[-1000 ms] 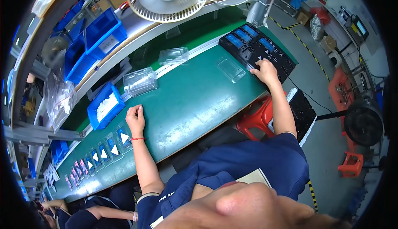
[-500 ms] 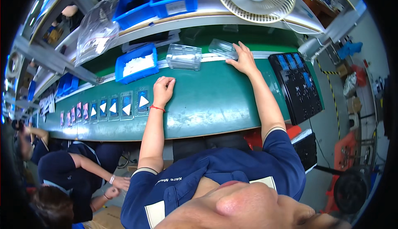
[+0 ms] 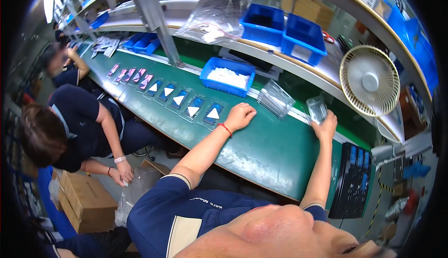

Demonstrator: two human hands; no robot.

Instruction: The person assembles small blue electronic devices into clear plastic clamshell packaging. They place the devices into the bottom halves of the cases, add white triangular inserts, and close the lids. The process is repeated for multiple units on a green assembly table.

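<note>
Reaching toward the right of the frame, your right hand (image 3: 325, 126) pinches a clear plastic tray (image 3: 317, 108) at its near end; the tray's long axis runs up the picture, away from you, at the far edge of the green bench (image 3: 270, 150). Your left hand (image 3: 239, 116) rests curled in a loose fist on the bench, just right of a row of small packs (image 3: 186, 101). Between both hands lies a stack of clear trays (image 3: 275, 99). Above, a blue bin (image 3: 227, 76) holds white parts.
</note>
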